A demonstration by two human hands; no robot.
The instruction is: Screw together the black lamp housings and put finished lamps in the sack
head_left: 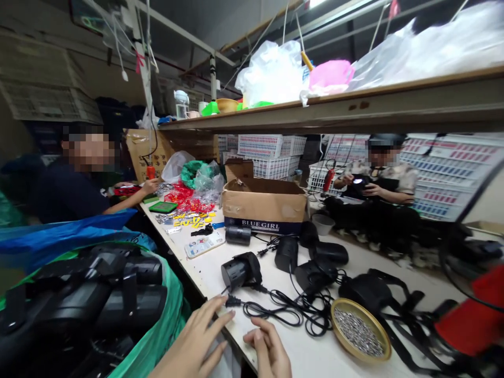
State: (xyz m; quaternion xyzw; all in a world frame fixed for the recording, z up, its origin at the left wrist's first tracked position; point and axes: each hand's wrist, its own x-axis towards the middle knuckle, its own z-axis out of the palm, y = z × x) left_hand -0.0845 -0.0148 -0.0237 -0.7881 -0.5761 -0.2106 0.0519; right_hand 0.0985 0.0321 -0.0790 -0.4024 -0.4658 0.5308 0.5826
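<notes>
My left hand (197, 338) reaches over the near edge of the white worktable (315, 357), fingers spread, fingertips close to a black plug (233, 301) on a tangled black cord (275, 310). My right hand (270, 349) rests at the table edge with fingers loosely curled, holding nothing. Just beyond the plug lies a black cylindrical device (241, 270). Several more of these black devices (315, 262) lie further right with their cords.
A gold-rimmed dish of small metal screws (360, 331) sits right of my hands. A green bag of black parts (98, 310) stands at my left. A cardboard box (263, 205) sits mid-table. One person works at the far left, another sits across at right. A red object (472, 315) lies at right.
</notes>
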